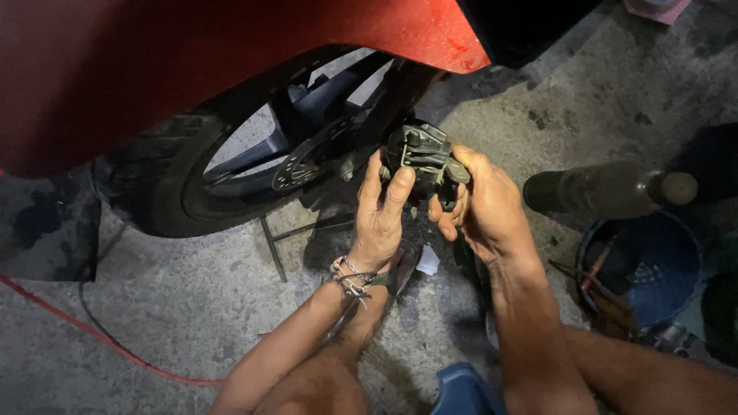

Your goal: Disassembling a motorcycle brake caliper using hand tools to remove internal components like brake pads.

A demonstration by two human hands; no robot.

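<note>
Head view — hands gripping caliper

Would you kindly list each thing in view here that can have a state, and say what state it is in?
Brake caliper: off the wheel, held up in both hands.
Left hand: closed on the caliper's left side.
Right hand: closed on the caliper's right side.
Front wheel: mounted under the red fender, brake disc exposed.
Blue bucket: upright, open, tools inside.
Dark bottle: lying on its side on the floor.

Grey brake caliper between both hands' fingers
</note>
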